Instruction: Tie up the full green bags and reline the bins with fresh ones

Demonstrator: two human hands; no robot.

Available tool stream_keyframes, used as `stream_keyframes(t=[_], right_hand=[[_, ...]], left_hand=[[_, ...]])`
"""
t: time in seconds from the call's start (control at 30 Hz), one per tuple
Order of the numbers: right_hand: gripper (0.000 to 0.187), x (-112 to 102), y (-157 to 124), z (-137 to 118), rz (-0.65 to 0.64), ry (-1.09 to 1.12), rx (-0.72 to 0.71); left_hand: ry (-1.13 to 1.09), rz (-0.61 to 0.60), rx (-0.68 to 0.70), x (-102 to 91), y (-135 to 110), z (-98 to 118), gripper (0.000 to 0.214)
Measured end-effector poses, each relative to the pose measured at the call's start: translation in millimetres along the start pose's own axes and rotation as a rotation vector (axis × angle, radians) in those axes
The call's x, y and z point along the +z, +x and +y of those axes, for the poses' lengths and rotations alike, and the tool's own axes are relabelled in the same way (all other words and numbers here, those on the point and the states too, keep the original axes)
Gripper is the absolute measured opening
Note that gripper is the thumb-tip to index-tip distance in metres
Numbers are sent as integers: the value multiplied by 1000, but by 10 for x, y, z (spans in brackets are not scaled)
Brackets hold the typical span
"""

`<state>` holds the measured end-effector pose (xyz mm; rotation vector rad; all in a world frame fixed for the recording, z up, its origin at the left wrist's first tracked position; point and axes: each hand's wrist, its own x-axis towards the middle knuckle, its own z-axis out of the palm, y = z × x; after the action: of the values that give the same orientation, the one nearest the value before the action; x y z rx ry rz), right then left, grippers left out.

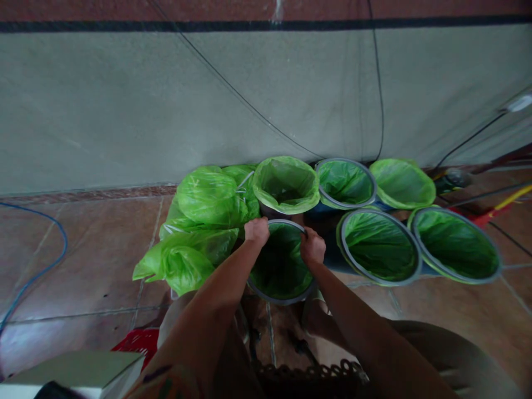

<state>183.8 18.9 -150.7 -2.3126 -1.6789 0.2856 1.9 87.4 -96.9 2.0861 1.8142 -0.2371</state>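
Note:
A round bin [286, 299] with a grey rim and a green liner bag [282, 260] inside stands in front of me. My left hand [256, 231] is closed around the rim at its far left side. On the far right of the same rim, my right hand [312, 246] grips with bent fingers. Directly behind is another bin whose green bag [286, 183] is folded out over the edge. To the left of my left hand lie several tied, filled green bags [208, 197].
More lined bins stand to the right, among them a near one [380, 246] and a far-right one [457, 244]. A wall [124, 111] with hanging cables rises behind. A blue hose [62, 244] lies on the tiled floor at left; a red basket [139, 341] and white box [75, 368] are near me.

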Motion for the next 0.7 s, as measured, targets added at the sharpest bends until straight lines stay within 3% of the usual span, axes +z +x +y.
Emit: stream_keyframes(t=[0.37,0.47,0.57,0.7], right_hand=[[32,-105,-27,-116,6,31,82],[43,-196,-70,-118,28,50,93],[51,-336,-206,-37,77,81,156],[49,-485,-618,131,15,122,327]], left_hand=[[-28,45,-39,53,1,-25,31],[-59,46,-97,51,-14,-33,51],[-94,50,-138,-37,-80,-55,78],[-130,87,-189,-236,-325,-117,67]])
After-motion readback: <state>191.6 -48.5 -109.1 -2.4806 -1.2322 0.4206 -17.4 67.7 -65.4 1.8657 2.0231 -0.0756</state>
